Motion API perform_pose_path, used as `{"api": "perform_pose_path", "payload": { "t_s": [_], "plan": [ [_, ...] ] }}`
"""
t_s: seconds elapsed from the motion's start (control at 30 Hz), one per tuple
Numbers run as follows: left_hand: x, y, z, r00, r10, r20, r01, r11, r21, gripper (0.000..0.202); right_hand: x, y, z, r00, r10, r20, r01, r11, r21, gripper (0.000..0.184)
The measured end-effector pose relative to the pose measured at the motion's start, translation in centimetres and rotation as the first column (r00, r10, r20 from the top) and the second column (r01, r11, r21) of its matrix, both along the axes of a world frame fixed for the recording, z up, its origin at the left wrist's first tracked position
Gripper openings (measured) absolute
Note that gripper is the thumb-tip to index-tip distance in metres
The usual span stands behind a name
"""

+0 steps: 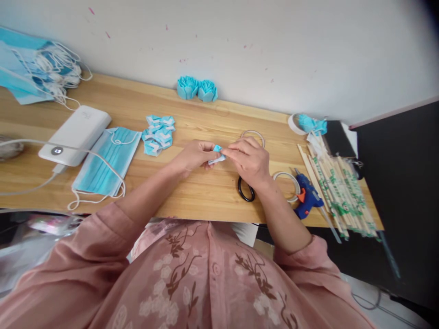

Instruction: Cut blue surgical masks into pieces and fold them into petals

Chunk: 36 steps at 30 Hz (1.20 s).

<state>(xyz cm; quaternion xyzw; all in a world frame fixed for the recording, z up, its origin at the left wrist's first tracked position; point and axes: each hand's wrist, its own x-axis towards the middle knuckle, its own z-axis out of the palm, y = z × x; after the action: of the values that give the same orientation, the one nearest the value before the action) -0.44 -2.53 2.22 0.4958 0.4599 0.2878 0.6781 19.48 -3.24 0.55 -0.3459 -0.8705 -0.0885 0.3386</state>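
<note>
Scrap of blue folded material (217, 156) is pinched between fingers of left hand (194, 156) and right hand (249, 161); its crease could be sprung open if either pinch is slackened

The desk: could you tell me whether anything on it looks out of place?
Mildly: the bamboo sticks at the right lie slanted, their near ends seemingly past the front edge of the desk. Nothing looks spilled or damaged.
</note>
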Motion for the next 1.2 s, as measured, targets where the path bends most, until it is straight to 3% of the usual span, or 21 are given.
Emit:
{"api": "perform_pose_path", "payload": {
  "t_s": [0.17,0.27,0.37,0.5,0.67,1.2],
  "plan": [
    [-0.2,0.3,-0.5,0.999,0.019,0.026,-0.019,1.0,-0.025,0.014,0.0,0.0,0.1,0.996,0.011,-0.087,-0.021,0.994,-0.106,0.029],
    [-0.2,0.3,-0.4,1.0,0.015,0.017,-0.015,1.0,-0.014,0.016,0.1,-0.3,0.2,0.968,-0.043,-0.249,-0.017,0.972,-0.235,0.027],
    [-0.1,0.1,-0.3,1.0,0.004,-0.012,-0.004,0.999,0.043,0.018,0.0,-0.5,0.0,0.889,-0.161,-0.429,-0.07,0.878,-0.474,0.026],
    [-0.1,0.0,-0.5,0.998,-0.03,-0.063,0.038,0.99,0.137,0.024,-0.4,-0.6,-0.3,0.845,-0.245,-0.475,-0.181,0.705,-0.686,0.028],
    [-0.2,0.0,-0.8,0.992,-0.061,-0.11,0.083,0.976,0.202,0.029,-1.1,-0.5,-0.3,0.847,-0.22,-0.484,-0.25,0.639,-0.727,0.032],
    [-0.1,0.0,-0.3,0.988,-0.059,-0.14,0.087,0.976,0.201,0.023,-1.2,-0.2,-0.9,0.802,-0.285,-0.526,-0.263,0.622,-0.737,0.035]
  ]
}}
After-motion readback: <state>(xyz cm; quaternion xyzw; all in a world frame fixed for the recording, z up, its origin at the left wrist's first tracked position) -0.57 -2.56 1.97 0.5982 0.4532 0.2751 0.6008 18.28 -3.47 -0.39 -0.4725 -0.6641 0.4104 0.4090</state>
